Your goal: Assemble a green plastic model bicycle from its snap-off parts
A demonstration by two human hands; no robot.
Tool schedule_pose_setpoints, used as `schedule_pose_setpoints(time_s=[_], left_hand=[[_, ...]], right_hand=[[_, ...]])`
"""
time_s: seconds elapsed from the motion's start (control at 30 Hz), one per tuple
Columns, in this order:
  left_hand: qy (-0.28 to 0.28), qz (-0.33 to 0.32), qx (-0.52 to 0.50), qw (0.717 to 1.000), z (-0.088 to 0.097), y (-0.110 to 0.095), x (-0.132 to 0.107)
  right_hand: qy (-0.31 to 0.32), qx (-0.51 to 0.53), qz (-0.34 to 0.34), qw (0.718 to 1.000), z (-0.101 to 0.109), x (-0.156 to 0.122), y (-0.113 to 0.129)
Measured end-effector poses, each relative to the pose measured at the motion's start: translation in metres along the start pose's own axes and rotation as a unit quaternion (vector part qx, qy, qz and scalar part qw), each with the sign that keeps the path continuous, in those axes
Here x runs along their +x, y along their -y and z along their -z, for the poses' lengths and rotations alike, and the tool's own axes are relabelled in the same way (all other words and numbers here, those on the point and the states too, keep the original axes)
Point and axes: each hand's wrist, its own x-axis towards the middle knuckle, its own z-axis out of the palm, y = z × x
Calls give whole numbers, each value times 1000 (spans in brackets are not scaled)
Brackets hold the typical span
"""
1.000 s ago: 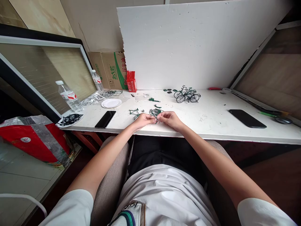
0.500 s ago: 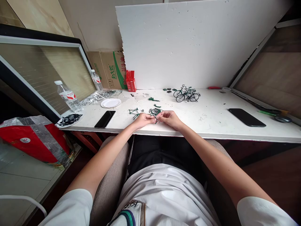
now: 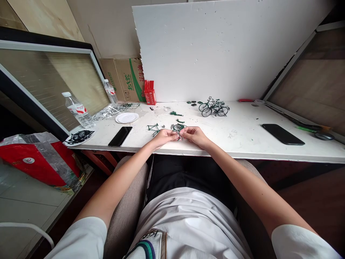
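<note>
My left hand (image 3: 166, 137) and my right hand (image 3: 194, 136) meet near the table's front edge, fingertips pinched from either side on a small silvery bent part (image 3: 179, 136). It looks like the handlebar of a model bicycle, though the fingers cover much of it. Just behind the fingertips lie green and dark model bicycle parts (image 3: 178, 126), with a wheel among them. A green model bicycle frame (image 3: 153, 128) rests left of them, close to my left hand. Farther back are a small curved green piece (image 3: 180, 121) and a longer green piece (image 3: 176, 113).
Assembled model bicycles (image 3: 214, 107) stand at back right of centre. A black phone (image 3: 120, 136) lies left; a dark phone-like slab (image 3: 283, 134) lies right. White plates (image 3: 127, 117), a water bottle (image 3: 79, 110) and a plate of black parts (image 3: 80, 137) occupy the left side.
The silvery part between my fingertips has turned slightly. Both hands stay in almost the same place, and the things on the table have not moved.
</note>
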Motion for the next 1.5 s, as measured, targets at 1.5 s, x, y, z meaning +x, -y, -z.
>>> schedule_pose_setpoints(time_s=[1.5], left_hand=[[-6, -2, 5, 1000, 2, 2, 2]], right_hand=[[-12, -76, 65, 995, -5, 1, -5]])
